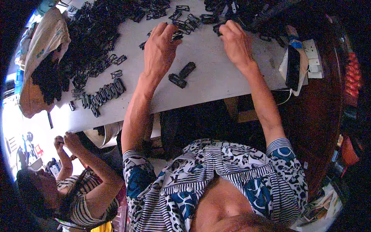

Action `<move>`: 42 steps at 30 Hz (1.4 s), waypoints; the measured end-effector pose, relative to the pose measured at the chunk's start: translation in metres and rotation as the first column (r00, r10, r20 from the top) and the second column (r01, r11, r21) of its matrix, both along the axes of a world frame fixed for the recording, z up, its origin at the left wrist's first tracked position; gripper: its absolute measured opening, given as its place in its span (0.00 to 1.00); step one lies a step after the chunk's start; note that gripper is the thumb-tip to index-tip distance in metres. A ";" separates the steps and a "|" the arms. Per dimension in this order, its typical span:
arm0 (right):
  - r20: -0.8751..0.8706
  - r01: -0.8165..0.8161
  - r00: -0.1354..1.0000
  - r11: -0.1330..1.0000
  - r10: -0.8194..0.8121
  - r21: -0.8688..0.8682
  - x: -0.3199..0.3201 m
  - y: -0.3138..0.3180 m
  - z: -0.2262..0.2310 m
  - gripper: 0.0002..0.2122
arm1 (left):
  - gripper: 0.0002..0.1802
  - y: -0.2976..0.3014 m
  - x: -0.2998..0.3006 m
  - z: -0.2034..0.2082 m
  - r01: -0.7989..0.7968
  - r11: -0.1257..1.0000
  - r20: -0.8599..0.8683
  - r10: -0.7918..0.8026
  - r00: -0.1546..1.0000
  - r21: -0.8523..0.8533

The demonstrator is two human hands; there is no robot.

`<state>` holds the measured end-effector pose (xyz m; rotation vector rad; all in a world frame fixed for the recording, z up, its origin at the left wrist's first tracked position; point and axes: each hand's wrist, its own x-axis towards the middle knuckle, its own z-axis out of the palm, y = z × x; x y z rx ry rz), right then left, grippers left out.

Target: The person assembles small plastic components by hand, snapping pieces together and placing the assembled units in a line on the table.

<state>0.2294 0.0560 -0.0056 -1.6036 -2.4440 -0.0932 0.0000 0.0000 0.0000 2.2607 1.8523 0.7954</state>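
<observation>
Over the far middle of the white table, my left hand (159, 48) has its fingers curled down at some small black plastic parts (185, 26). Whatever its fingertips pinch is hidden behind the fingers. My right hand (236, 44) is further right with bent fingers, and a small black plastic part (217, 29) shows at its fingertips. Between my forearms, nearer to me, two elongated black pieces (178, 80) lie against each other at an angle. A row of similar black pieces (104, 94) lines up side by side at the left, near the table's front edge.
A large heap of black parts (92, 38) covers the table's far left, beside an open sack (40, 73). At the right edge are a black phone-like device (293, 69) with a white cable and a power strip (311, 56). Another person (77, 185) works at the lower left.
</observation>
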 end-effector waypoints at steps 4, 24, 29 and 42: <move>-0.291 -0.225 0.921 0.964 0.258 0.142 0.009 0.005 0.003 0.10 | 0.19 0.003 0.006 -0.006 0.030 0.999 0.525 -0.016 0.851 -0.018; -0.364 -0.408 0.857 0.912 0.365 -0.045 0.008 -0.020 0.006 0.16 | 0.23 -0.004 0.007 -0.018 0.150 0.989 0.262 -0.140 0.955 -0.017; -0.424 -0.430 0.839 0.893 0.341 -0.132 0.020 -0.018 0.022 0.13 | 0.24 -0.008 -0.002 -0.016 0.154 0.984 0.346 -0.115 0.931 -0.089; -0.246 -0.704 0.705 0.700 0.666 -0.121 0.020 0.005 0.013 0.14 | 0.20 -0.006 0.004 -0.023 0.159 0.987 0.349 -0.142 0.926 -0.020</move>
